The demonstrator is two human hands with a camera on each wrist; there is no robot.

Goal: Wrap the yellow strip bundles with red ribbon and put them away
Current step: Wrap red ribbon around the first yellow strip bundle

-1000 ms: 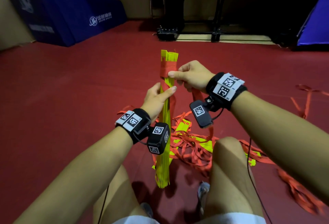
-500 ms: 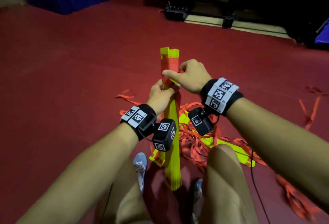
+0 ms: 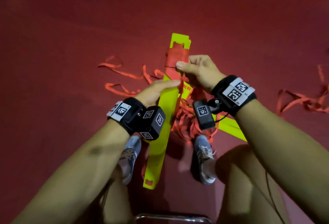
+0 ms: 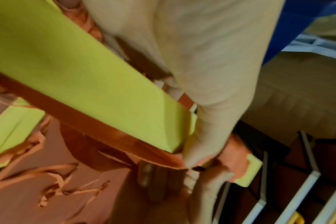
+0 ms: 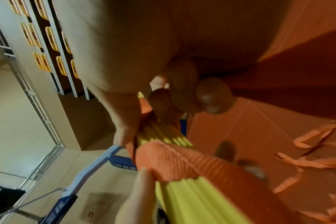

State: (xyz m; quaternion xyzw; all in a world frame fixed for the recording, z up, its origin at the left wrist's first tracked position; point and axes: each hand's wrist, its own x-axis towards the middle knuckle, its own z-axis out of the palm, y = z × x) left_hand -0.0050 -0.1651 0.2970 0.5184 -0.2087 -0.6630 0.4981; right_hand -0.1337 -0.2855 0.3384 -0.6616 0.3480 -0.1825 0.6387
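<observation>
A long yellow strip bundle (image 3: 161, 134), made of flat plastic strips, is held up over the dark red floor (image 3: 71, 37), with one end pointing away from the person. A wide red cloth ribbon (image 3: 175, 58) is wound round it near that far end. The bundle is gripped in the middle by the left hand (image 3: 154, 92), with the thumb laid flat along the front. The fingers behind are mostly hidden and seem to be curled round it. The ribbon is pinched by the right hand (image 3: 199, 71), between the thumb and the bent fingers, right at the wrapped part. A heap of loose red ribbons (image 3: 185, 122) is spread on the floor under the hands, and a second yellow bundle (image 3: 229, 127) is lying in it. Two grey shoes (image 3: 130, 152) are set on the floor, one on each side of the held bundle.
</observation>
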